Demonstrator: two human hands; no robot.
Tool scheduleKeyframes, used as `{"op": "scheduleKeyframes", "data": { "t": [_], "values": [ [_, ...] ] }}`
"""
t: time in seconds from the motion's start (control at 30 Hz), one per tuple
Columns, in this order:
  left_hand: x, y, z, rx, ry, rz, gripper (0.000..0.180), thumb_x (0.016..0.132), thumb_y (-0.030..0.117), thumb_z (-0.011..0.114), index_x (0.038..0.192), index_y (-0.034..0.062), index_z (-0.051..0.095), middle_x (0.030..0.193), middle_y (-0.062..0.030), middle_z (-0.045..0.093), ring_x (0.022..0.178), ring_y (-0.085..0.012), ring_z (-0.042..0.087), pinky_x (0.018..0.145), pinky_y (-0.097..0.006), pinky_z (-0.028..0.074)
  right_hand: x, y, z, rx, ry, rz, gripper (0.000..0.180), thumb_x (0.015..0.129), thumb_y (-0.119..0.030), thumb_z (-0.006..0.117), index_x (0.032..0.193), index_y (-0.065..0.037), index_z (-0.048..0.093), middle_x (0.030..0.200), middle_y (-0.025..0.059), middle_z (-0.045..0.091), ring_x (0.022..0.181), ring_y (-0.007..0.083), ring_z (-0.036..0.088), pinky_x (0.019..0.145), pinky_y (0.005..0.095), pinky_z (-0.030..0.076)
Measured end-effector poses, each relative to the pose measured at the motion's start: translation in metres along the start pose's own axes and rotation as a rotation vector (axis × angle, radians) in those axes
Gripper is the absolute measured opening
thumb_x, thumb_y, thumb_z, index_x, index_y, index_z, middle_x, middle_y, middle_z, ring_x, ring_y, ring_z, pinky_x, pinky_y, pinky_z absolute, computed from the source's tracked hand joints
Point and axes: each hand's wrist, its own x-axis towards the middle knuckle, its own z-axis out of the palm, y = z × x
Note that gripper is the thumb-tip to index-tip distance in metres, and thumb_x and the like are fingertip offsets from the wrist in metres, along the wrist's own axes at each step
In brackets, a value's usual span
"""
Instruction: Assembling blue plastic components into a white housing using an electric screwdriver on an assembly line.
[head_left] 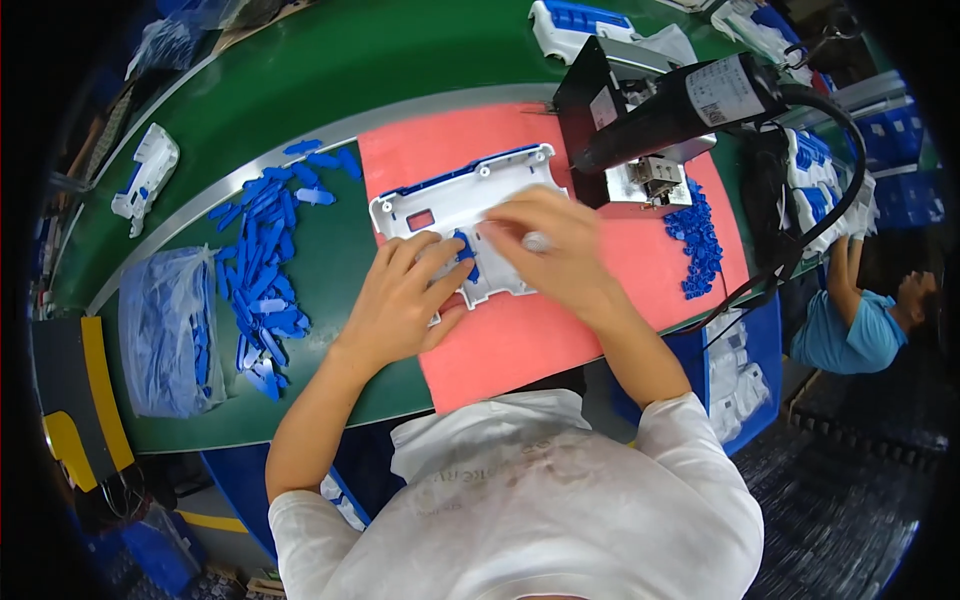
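A white plastic housing [455, 198] with a blue edge lies on a pink mat [520, 340]. My left hand [405, 295] rests on its near part, fingers pressing a small blue strip [466, 255] against the housing. My right hand [550, 245] lies over the housing's right side, fingers bent, with a small white piece at its fingertips. The part of the housing under both hands is hidden.
A pile of blue plastic strips [265, 255] and a clear bag [165, 330] of them lie to the left on the green table. Small blue pieces [697, 240] sit right of the mat. A black powered tool [670, 110] hangs above. More housings [145, 175] lie on the belt. Another person [860, 310] works at right.
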Motion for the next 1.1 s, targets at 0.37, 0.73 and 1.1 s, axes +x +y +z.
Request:
{"op": "scheduleKeyframes", "data": {
  "t": [0.37,0.73,1.1],
  "values": [
    [0.001,0.012,0.007,0.011,0.028,-0.064,0.048,0.065,0.013,0.081,0.11,0.0038,0.066,0.125,-0.0134,0.059,0.121,-0.0357,0.052,0.098,-0.047,0.044,0.023,0.017,-0.048,0.012,0.581,0.086,0.038,0.078,-0.002,0.074,0.11,-0.002,0.052,0.09,0.0046,0.067,0.079,0.0113,0.064,0.073,0.0276,0.051],
    [0.028,-0.008,0.013,-0.089,0.016,0.026,0.045,0.063,0.012,0.083,0.104,0.0026,0.069,0.12,-0.0137,0.061,0.117,-0.0351,0.056,0.093,-0.044,0.05,0.021,0.026,-0.137,0.374,0.787,-0.152,0.055,0.083,0.006,0.064,0.131,0.006,0.038,0.06,0.0026,0.057,0.049,0.0113,0.056,0.052,0.025,0.047],
    [0.024,-0.015,0.019,-0.132,0.071,0.028,0.044,0.06,0.008,0.078,0.103,0.0035,0.07,0.119,-0.0123,0.062,0.115,-0.034,0.056,0.093,-0.044,0.05,0.018,0.044,-0.105,0.284,0.693,-0.011,0.051,0.08,0.009,0.066,0.126,0.004,0.045,0.063,-0.0003,0.055,0.05,0.0072,0.052,0.049,0.0221,0.042]
  ]
}}
